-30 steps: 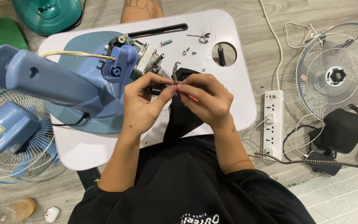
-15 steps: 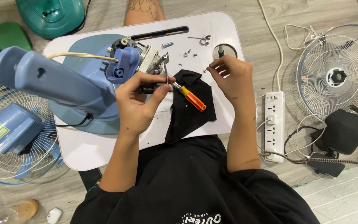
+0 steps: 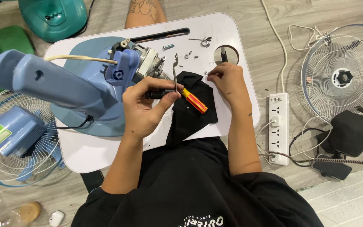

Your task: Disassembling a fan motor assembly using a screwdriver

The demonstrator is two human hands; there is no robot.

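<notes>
Two hands worked over our white lap table [image 3: 106, 151]: our left hand [image 3: 145, 105] clamped a bent metal bracket [image 3: 175, 71] and an orange-handled screwdriver [image 3: 195, 101] beside the blue fan motor [image 3: 127, 69]; our right hand [image 3: 225, 80], farther right, pinched fingertips together near loose screws [image 3: 188, 54].

At the centre of the white surface [image 3: 106, 151], the left hand [image 3: 145, 107] closes its grip on a bent metal bracket [image 3: 175, 71] and a screwdriver with an orange and yellow handle [image 3: 195, 101], whose handle points toward 4 o'clock over a black cloth [image 3: 192, 115]. At 10 o'clock from that hand lies a blue fan body [image 3: 59, 86] with its bare motor [image 3: 148, 63]. The right hand [image 3: 227, 82] pinches at small screws [image 3: 188, 54] near 1 o'clock. A white power strip [image 3: 278, 126] lies on the floor at 3 o'clock, a fan grille [image 3: 341, 71] beyond it.
</notes>
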